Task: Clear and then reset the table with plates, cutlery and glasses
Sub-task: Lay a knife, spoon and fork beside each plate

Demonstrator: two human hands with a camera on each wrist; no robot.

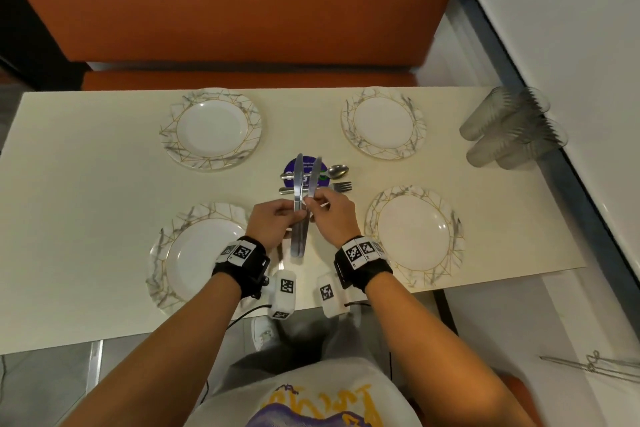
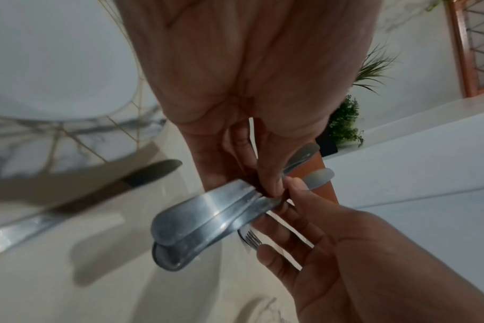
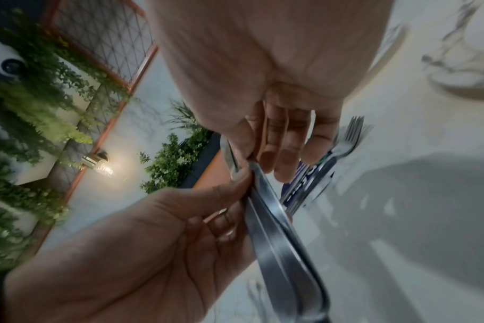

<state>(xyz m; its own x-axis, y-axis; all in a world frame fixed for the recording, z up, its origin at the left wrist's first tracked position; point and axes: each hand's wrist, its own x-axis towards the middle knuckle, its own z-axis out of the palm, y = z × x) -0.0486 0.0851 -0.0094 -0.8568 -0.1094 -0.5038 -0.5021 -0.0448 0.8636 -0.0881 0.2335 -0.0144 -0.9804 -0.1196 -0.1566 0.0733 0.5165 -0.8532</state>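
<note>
Over the middle of the table my left hand (image 1: 294,217) grips a bundle of steel knives (image 1: 299,239) by their middles, handles pointing toward me. My right hand (image 1: 317,206) pinches one knife (image 1: 314,177) of the bundle, its blade fanned away from the other blade (image 1: 298,177). In the left wrist view the knife handles (image 2: 202,220) overlap below my left fingertips (image 2: 268,181). In the right wrist view the knives (image 3: 279,251) run down between both hands. A spoon (image 1: 337,170) and a fork (image 1: 341,186) lie on a purple coaster (image 1: 289,166).
Four marble-rimmed plates sit on the cream table: far left (image 1: 211,128), far right (image 1: 382,123), near left (image 1: 194,253), near right (image 1: 414,232). Stacked clear glasses (image 1: 512,128) lie at the right end. Another knife (image 2: 141,177) lies beside the near left plate. An orange bench (image 1: 242,10) stands behind.
</note>
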